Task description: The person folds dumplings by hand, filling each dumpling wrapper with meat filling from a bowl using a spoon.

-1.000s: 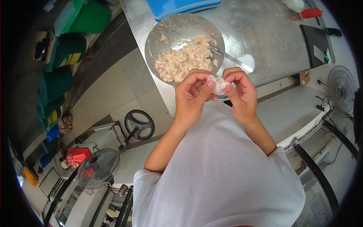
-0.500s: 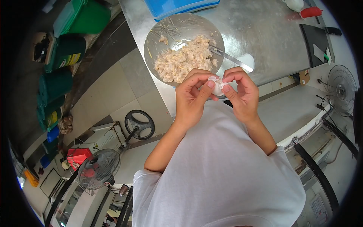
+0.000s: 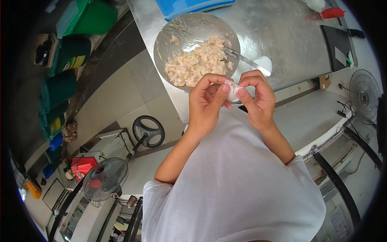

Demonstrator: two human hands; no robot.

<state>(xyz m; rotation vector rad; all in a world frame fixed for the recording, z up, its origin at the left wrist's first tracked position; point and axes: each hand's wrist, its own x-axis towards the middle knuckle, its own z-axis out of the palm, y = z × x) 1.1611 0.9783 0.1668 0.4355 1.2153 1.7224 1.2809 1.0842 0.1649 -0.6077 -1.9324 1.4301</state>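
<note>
A small white dumpling (image 3: 234,93) with a gathered wrapper is held between my two hands, just in front of a metal bowl. My left hand (image 3: 206,103) pinches its left side between thumb and curled fingers. At the opposite side, the thumb and fingertips of my right hand (image 3: 260,101) press on the wrapper's edge. Pale minced filling (image 3: 197,62) lies heaped in the wide metal bowl (image 3: 177,30). A flat metal spreader (image 3: 248,61) rests across the bowl's right rim, its end over a white round stack (image 3: 264,64) that looks like wrappers.
The bowl stands on a steel table (image 3: 278,36). A blue plastic container (image 3: 193,7) sits behind it. Farther right are a red-handled item (image 3: 332,13) and a black board (image 3: 338,46). Green bins (image 3: 94,18) line the left, and a standing fan (image 3: 105,179) is at lower left.
The fingers have shifted slightly at the dumpling, and the wrapper's top edge looks more closed together. Both hands stay in about the same place.
</note>
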